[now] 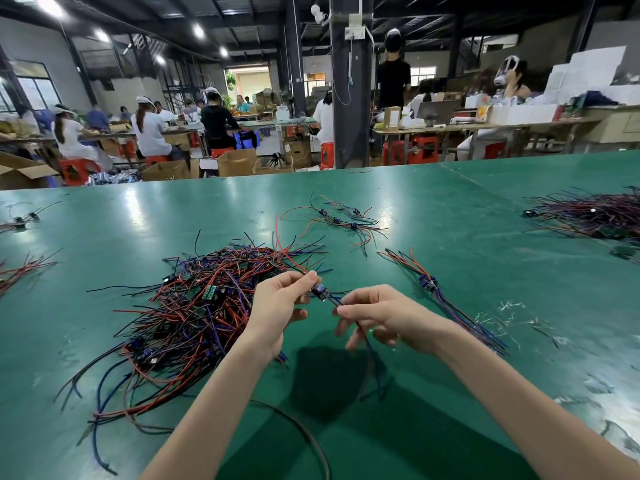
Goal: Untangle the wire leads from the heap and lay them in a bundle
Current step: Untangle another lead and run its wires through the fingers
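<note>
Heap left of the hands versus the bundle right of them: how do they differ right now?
The heap is far larger than the bundle. The heap's wires cross in every direction, tangled; the bundle's wires lie roughly parallel, slanting across the table. The bundle's small parts sit together near its middle; the heap's are scattered. Both hold red, black and blue wires and rest on the green table.

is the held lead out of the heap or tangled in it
Out, it seems: left hand and right hand pinch the lead above the table, beside the heap.
</note>
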Available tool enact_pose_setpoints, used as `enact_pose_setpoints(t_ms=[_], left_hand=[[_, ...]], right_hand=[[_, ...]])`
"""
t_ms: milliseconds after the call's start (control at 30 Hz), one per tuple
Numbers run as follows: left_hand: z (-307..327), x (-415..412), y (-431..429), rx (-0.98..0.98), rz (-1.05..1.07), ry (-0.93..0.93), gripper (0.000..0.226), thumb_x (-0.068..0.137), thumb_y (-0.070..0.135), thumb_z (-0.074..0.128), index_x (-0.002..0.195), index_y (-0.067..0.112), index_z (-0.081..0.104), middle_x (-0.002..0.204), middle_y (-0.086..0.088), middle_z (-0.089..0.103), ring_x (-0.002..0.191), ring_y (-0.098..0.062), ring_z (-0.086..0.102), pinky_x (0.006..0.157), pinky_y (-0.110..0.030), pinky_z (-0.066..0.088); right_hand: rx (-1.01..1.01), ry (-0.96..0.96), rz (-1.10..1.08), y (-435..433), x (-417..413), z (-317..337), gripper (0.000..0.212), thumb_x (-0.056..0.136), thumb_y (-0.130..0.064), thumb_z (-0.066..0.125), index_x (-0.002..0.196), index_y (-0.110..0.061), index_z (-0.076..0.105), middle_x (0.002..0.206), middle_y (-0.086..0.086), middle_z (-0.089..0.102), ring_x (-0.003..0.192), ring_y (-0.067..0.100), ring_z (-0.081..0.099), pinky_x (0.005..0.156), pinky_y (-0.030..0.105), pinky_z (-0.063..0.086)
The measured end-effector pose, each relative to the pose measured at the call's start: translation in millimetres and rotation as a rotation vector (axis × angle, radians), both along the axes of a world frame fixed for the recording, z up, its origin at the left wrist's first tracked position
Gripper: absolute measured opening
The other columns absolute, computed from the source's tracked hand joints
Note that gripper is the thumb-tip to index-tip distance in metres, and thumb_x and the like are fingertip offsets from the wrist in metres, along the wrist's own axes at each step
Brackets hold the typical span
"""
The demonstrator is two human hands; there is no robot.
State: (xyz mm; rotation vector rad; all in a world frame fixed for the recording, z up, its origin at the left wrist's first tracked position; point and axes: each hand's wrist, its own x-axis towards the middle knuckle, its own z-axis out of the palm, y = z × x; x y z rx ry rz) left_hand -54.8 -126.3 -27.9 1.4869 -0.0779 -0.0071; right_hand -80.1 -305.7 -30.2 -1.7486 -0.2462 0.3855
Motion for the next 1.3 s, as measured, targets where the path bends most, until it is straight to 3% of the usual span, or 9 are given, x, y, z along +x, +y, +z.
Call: enact_pose_setpoints(t_ms=[167, 367, 533, 733, 933, 1067, 1133, 1200, 1300], left_hand=[[-4.4, 12.5, 9.8, -0.072, 0.196, 0.000, 0.015, 0.085, 0.017, 0.069, 0.073, 0.010, 0.066, 0.058, 0.004, 0.052, 0.045, 0.000, 0.046, 0.043, -0.016, 0.043], [-8.1, 20.5, 15.4, -0.158, 0.285, 0.010, 0.018, 0.087, 0.017, 0.067, 0.070, 0.011, 0.067, 0.066, -0.002, 0.053, 0.043, -0.001, 0.047, 0.047, -0.016, 0.048], [-5.6, 19.2, 13.0, -0.175, 0.284, -0.028, 0.017, 0.088, 0.017, 0.066, 0.072, 0.011, 0.069, 0.062, 0.002, 0.050, 0.049, -0.001, 0.048, 0.048, -0.015, 0.048], [-2.2, 16.9, 15.2, -0.245, 0.300, -0.018, 0.017, 0.089, 0.014, 0.064, 0.073, 0.008, 0.068, 0.059, 0.002, 0.049, 0.048, -0.002, 0.047, 0.048, -0.016, 0.049], [-3.5, 18.0, 16.7, -0.279, 0.314, 0.012, 0.018, 0.088, 0.013, 0.065, 0.071, 0.008, 0.067, 0.058, 0.003, 0.051, 0.049, -0.005, 0.046, 0.046, -0.015, 0.048], [-5.1, 17.1, 12.8, -0.252, 0.306, 0.014, 0.018, 0.088, 0.015, 0.065, 0.071, 0.009, 0.068, 0.053, 0.005, 0.049, 0.045, -0.002, 0.047, 0.047, -0.015, 0.048], [-6.7, 16.4, 10.5, -0.242, 0.293, 0.024, 0.017, 0.088, 0.015, 0.066, 0.071, 0.009, 0.067, 0.049, 0.008, 0.050, 0.044, -0.002, 0.047, 0.048, -0.016, 0.048], [-8.9, 15.9, 8.7, -0.229, 0.273, 0.033, 0.017, 0.088, 0.014, 0.066, 0.071, 0.008, 0.066, 0.048, 0.009, 0.051, 0.043, -0.002, 0.046, 0.047, -0.015, 0.047], [-10.3, 15.4, 6.2, -0.198, 0.214, 0.051, 0.017, 0.087, 0.013, 0.066, 0.071, 0.008, 0.067, 0.056, 0.003, 0.051, 0.042, -0.002, 0.046, 0.046, -0.015, 0.047]], right_hand=[[-0.393, -0.737, -0.228, 16.4, -11.9, 1.7, 0.020, 0.078, -0.013, 0.076, 0.092, -0.009, 0.062, 0.091, 0.003, 0.057, 0.076, 0.001, 0.047, 0.069, 0.009, 0.035], [-0.669, -0.630, 0.369, 61.6, -48.2, -10.8, 0.029, 0.076, -0.046, 0.073, 0.079, -0.019, 0.063, 0.070, -0.004, 0.062, 0.061, 0.008, 0.052, 0.059, 0.021, 0.041], [-0.885, -0.667, 0.337, 63.6, -47.3, -9.8, 0.016, 0.079, -0.024, 0.059, 0.086, -0.012, 0.068, 0.083, 0.013, 0.068, 0.079, 0.032, 0.061, 0.069, 0.032, 0.052], [-1.167, -0.512, 0.297, 34.2, -39.5, 9.5, 0.015, 0.069, -0.019, 0.061, 0.064, -0.006, 0.056, 0.062, 0.007, 0.049, 0.058, 0.029, 0.051, 0.056, 0.026, 0.045], [-0.627, 0.086, 0.531, -27.8, -21.2, 46.9, 0.006, 0.074, -0.010, 0.061, 0.070, -0.013, 0.063, 0.052, -0.005, 0.059, 0.040, 0.006, 0.045, 0.039, 0.015, 0.036], [-0.137, 0.054, -0.019, -51.9, 15.8, 50.6, 0.010, 0.082, -0.004, 0.062, 0.072, -0.005, 0.060, 0.059, 0.005, 0.061, 0.042, 0.007, 0.052, 0.035, 0.015, 0.040], [0.289, 0.086, -0.348, -45.8, 38.9, 40.8, 0.008, 0.090, -0.001, 0.057, 0.095, 0.004, 0.061, 0.091, 0.016, 0.068, 0.071, 0.014, 0.068, 0.061, 0.019, 0.058], [0.509, 0.133, -0.393, -34.6, 53.1, 23.0, 0.051, 0.093, -0.010, 0.057, 0.137, 0.004, 0.037, 0.141, 0.018, 0.045, 0.122, 0.024, 0.053, 0.104, 0.033, 0.044], [0.180, 0.104, -0.349, -18.5, 55.9, -8.1, 0.085, 0.091, -0.020, 0.061, 0.150, 0.000, 0.003, 0.156, 0.017, 0.019, 0.137, 0.026, 0.035, 0.116, 0.038, 0.027]])
